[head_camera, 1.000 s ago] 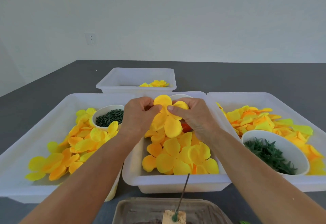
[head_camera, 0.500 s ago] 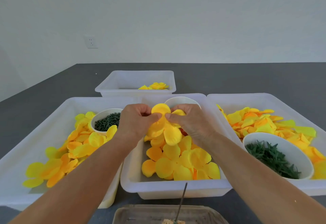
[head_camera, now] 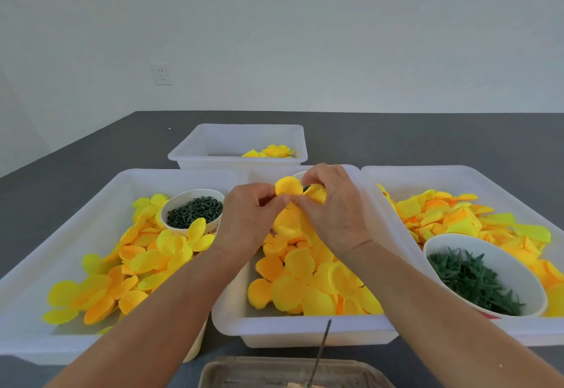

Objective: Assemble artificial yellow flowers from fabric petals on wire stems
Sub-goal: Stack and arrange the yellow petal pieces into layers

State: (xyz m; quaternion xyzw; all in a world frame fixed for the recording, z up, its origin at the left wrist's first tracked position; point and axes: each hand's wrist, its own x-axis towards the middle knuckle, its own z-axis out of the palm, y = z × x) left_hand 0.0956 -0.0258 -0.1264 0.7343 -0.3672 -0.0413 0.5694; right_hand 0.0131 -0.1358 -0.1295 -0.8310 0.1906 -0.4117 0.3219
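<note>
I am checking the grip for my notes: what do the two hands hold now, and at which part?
Both the left hand and the right hand pinch one yellow petal piece near its middle, where the lobes meet, above the middle tray.

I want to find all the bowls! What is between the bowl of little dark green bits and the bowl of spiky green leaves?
In the head view, both hands pinching yellow petals over the middle bin.

1 head-worn wide-angle view, facing forward and down, close over hands [head_camera: 293, 219], trays [head_camera: 232, 323] below
</note>
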